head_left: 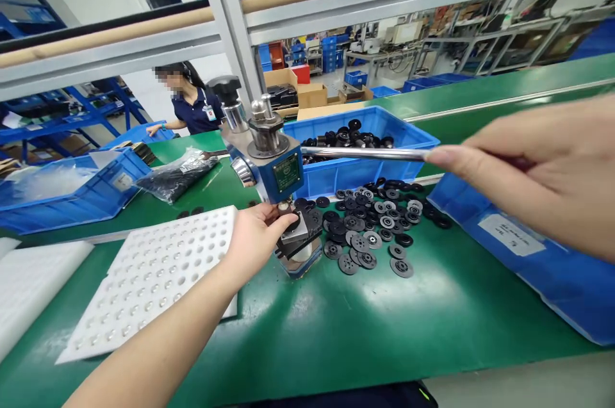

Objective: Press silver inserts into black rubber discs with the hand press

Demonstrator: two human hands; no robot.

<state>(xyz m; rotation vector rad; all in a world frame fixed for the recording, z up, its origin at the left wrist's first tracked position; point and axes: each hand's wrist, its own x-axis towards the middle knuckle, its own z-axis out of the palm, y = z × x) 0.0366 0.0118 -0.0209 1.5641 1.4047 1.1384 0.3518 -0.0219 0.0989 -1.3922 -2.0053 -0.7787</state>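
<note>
A blue arbor press (pixel 283 174) stands upright on the green bench. Its long metal lever (pixel 369 153) points right, and my right hand (pixel 538 164) is closed on the outer end. At the press base, my left hand (pixel 262 228) pinches a small black round part (pixel 291 222) beneath the ram; fingers partly hide it. Many black discs (pixel 360 243), some with grey faces and holes, lie loose to the right of the press. Left of my left hand lies a white foam tray (pixel 158 273) with rows of holes, many holding small shiny metal pieces.
Behind the press, a blue bin (pixel 365 168) contains black parts. Another blue bin (pixel 519 254) stands at right, near my right forearm. Further left are a bag of black parts (pixel 177 174) and a blue crate (pixel 72 196). A person (pixel 196 100) is beyond the bench.
</note>
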